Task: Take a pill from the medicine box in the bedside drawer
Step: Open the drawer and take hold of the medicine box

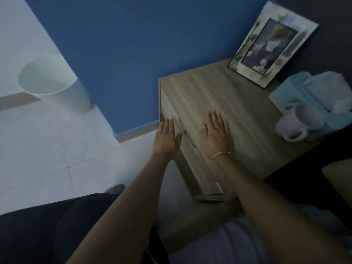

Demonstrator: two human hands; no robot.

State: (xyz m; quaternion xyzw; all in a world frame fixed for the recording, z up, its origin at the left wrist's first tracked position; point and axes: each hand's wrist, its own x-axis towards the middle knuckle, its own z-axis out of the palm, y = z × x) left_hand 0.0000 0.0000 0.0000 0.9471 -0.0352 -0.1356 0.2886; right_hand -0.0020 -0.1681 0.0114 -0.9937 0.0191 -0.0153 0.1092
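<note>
A wooden bedside table (219, 96) stands against the blue wall. Its drawer front (188, 153) runs along the left side and is closed, so the medicine box and pills are hidden. My left hand (165, 139) hovers flat at the table's left edge above the drawer front, fingers apart, holding nothing. My right hand (216, 132) lies flat on the tabletop, palm down and empty, with a thin bracelet at the wrist.
A picture frame (270, 44) leans at the back of the tabletop. A white mug (301, 121) and a light blue tissue box (304, 96) sit on the right. A white bin (55, 84) stands on the tiled floor at left.
</note>
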